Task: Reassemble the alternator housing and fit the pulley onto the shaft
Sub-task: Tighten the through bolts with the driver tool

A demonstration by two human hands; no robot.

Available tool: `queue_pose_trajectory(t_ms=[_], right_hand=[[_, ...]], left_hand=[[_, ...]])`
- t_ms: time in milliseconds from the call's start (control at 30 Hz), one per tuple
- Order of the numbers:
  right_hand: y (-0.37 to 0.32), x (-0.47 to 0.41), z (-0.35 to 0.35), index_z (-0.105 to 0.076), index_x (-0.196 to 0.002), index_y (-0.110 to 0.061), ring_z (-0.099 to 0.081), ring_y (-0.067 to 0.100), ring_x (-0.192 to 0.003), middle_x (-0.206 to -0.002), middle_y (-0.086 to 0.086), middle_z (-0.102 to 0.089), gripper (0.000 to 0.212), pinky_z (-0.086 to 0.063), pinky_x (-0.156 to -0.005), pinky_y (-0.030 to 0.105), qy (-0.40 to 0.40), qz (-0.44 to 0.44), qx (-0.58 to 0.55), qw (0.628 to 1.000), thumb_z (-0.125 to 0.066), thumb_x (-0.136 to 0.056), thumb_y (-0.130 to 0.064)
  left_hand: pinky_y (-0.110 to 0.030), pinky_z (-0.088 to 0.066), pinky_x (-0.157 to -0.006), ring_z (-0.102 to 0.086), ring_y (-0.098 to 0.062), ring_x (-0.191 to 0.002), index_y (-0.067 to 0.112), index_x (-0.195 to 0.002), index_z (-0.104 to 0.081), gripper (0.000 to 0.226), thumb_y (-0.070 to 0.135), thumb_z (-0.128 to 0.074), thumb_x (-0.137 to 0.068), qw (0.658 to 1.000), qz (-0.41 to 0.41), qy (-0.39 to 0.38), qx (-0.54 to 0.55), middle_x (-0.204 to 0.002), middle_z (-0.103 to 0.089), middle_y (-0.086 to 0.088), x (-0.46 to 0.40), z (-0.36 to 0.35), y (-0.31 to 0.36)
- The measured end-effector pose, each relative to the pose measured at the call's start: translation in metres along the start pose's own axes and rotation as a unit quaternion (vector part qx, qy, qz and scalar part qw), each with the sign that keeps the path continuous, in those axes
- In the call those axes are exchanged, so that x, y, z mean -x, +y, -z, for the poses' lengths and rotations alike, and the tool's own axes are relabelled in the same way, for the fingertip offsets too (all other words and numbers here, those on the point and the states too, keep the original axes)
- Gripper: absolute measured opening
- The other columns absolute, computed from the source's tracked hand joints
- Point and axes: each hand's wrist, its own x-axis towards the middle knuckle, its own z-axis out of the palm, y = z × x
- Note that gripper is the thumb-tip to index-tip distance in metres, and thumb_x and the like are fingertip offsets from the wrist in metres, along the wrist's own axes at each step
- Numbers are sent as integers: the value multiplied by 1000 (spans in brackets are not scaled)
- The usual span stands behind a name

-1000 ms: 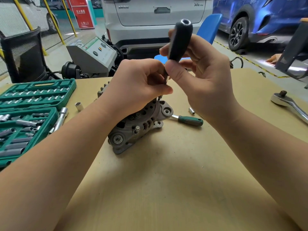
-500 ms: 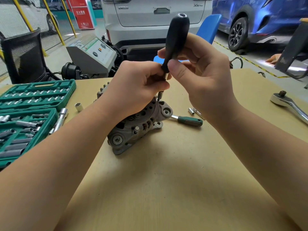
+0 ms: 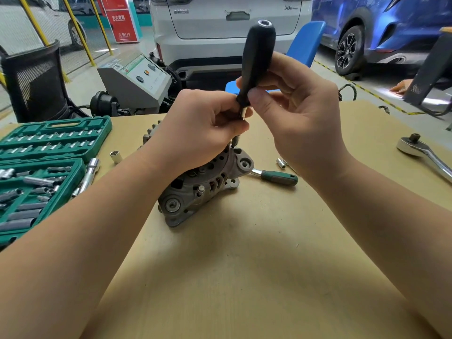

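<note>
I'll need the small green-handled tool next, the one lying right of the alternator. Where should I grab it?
Take the green-handled tool by its green grip, coming from above with the right hand. It lies flat; its metal end points at the alternator, while the grip end lies free on the table.

Two bare forearms, hands (image 3: 303, 111) seemingly ungloved, no sleeves visible
</note>
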Motion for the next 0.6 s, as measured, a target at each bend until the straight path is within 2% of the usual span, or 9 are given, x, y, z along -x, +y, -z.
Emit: queue_pose_trajectory(t_ms=[100, 200, 233, 300, 367, 400, 467, 533, 600], right_hand=[[-1, 0, -1, -68, -132, -4, -73, 18, -101, -105, -1, -76, 37, -61, -89, 43, 8, -5, 17, 1000, -73, -95, -1], [-1, 1, -3, -69, -123, -12, -68, 18, -95, -99, -6, -71, 33, -59, -84, 38, 13, 1, 31, 999, -81, -92, -13], [0, 1, -3, -69, -121, -14, -68, 18, -96, -99, -5, -70, 31, -59, -84, 38, 11, 3, 26, 1000, -81, -93, -15], [2, 1, -2, -69, -122, -12, -70, 18, -100, -102, -3, -72, 27, -60, -87, 41, -3, 8, 10, 1000, -76, -97, -11], [4, 1, -1, -67, -130, -5, -72, 22, -108, -109, 2, -75, 32, -60, -93, 49, -13, 2, -7, 1000, -69, -98, -2], [4, 0, -1, -66, -134, -2, -73, 24, -110, -112, 5, -76, 36, -60, -94, 51, -13, -3, -11, 1000, -68, -98, 1], [4, 0, -1, -66, -134, -1, -73, 23, -108, -111, 6, -77, 38, -61, -93, 48, -10, -11, -6, 1000, -69, -97, 3], [2, 0, -3, -67, -130, -6, -72, 15, -101, -106, -2, -76, 37, -61, -90, 39, -6, -16, 3, 1000, -73, -94, 0], [0, 0, -4, -67, -127, -13, -69, 9, -96, -101, -9, -72, 37, -59, -86, 32, -5, -17, 4, 1000, -78, -92, -6]], left_hand=[[-37, -62, -85, -77, -19, -82, 6, -108, -82, 24, 25, -85, -94, 1000, 15, -7, 17, -88, -79, -5, -1, 0, 0], [-49, -62, -85, -78, -28, -87, 3, -107, -81, 33, 30, -88, -90, 1000, 20, -4, 9, -94, -80, -11, -1, 0, -1], [-48, -62, -86, -79, -28, -88, 2, -108, -81, 31, 27, -88, -91, 1000, 18, -1, 8, -96, -81, -11, -1, 1, -1], [-39, -63, -87, -80, -20, -88, 4, -112, -82, 26, 20, -86, -93, 1000, 14, -1, 3, -98, -82, -7, 0, 1, -1], [-29, -62, -88, -78, -10, -86, 7, -115, -83, 22, 15, -83, -95, 1000, 18, -6, -2, -98, -82, -1, 0, 1, 0], [-29, -61, -88, -78, -10, -86, 8, -116, -83, 21, 14, -82, -95, 1000, 24, -7, 0, -98, -82, -1, -1, 1, -1], [-40, -61, -88, -78, -20, -87, 6, -114, -83, 20, 16, -81, -96, 999, 34, -15, 7, -97, -82, -7, -1, 0, -3], [-49, -61, -86, -78, -30, -88, 4, -111, -82, 25, 23, -84, -96, 999, 37, -21, 24, -95, -81, -12, -1, 1, -4], [-51, -62, -85, -78, -29, -89, 5, -109, -82, 30, 29, -87, -92, 998, 41, -16, 35, -96, -81, -12, -1, 2, -3]])
